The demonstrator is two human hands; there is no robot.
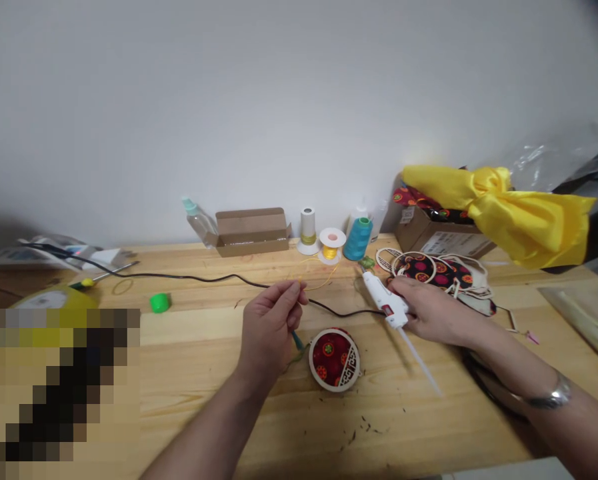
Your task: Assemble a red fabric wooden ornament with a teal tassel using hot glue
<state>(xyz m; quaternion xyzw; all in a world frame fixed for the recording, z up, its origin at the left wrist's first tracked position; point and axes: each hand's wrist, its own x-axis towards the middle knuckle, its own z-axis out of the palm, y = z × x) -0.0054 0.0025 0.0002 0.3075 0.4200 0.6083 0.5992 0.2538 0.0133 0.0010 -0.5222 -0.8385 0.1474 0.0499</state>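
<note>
My left hand (273, 317) is closed in a pinch, thumb against forefinger, at the end of a thin yellow cord (323, 283). Below its fingers a teal piece with green strands (297, 341) shows, partly hidden by the hand. My right hand (421, 307) is wrapped round a white hot glue gun (385, 299), its nozzle pointing up and left, a clear glue stick (421, 363) sticking out behind. Between the hands, nearer to me, a round pendant (331, 360) of dark red patterned fabric in a pale frame with fretwork lies on the table.
Behind stand an open cardboard box (253, 233), a yellow thread spool (331, 247) and a teal thread cone (359, 239). Patterned fabric and pale rings (431, 272) lie right, near yellow satin cloth (533, 213). A black cable (193, 276) crosses the table; a green cap (159, 303) is left.
</note>
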